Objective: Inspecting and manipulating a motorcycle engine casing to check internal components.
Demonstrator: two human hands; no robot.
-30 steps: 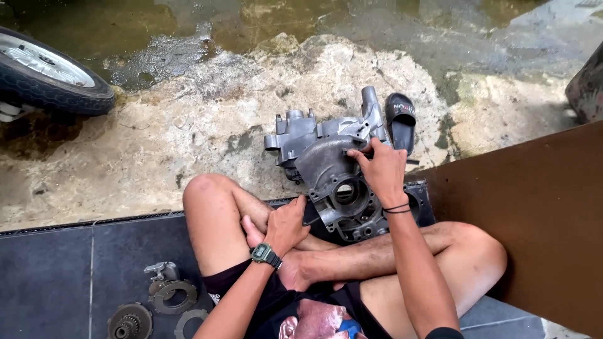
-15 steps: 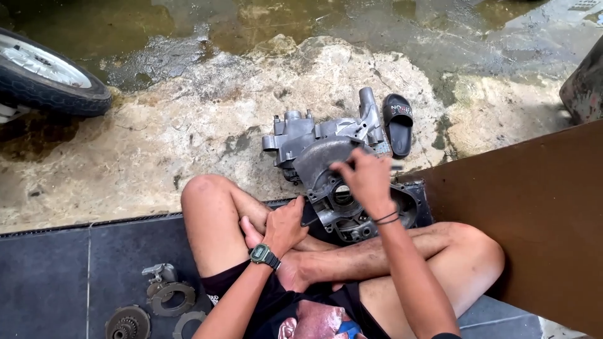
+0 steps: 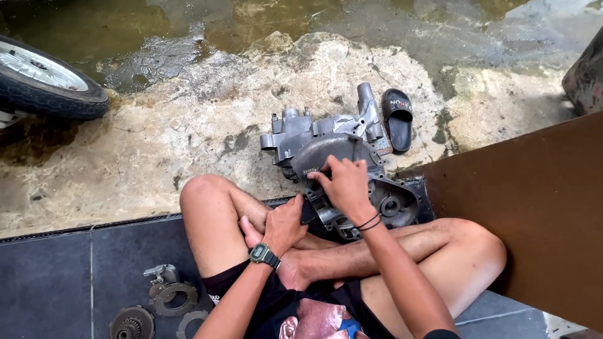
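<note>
- Sitting cross-legged on dark floor tiles (image 3: 56, 282), a person is seen at work on a grey metal engine casing (image 3: 326, 154) propped against the shins.
- Nearest the camera, the left hand (image 3: 286, 223), a digital wristwatch (image 3: 264, 255) strapped below it, is curled shut around a small dark object at the casing's lower edge; what that object is cannot be told, as the fingers hide most of it.
- Just beyond, the right hand (image 3: 345, 185) is laid over the casing's domed cover, fingers bent and spread rather than closed, the tips pressing on the rim and nothing lifted.
- The step in hand is judged to be work on the cover's seam, with the casing steadied from above; a firm brace by the right hand and careful placing of whatever the left hand holds would be called for next.
- The casing is cast aluminium, dull and grimy, with pipe stubs and bolt bosses on the side away from the fingers and an open bearing bore to their right.
- Left of the left hand, loose clutch discs (image 3: 166, 295) and a gear (image 3: 132, 325) are laid on the tiles.
- Beyond the fingertips, a black slide sandal (image 3: 397, 119) lies on cracked wet concrete (image 3: 157, 144), and a wheel with tyre (image 3: 44, 78) is seen at far left.
</note>
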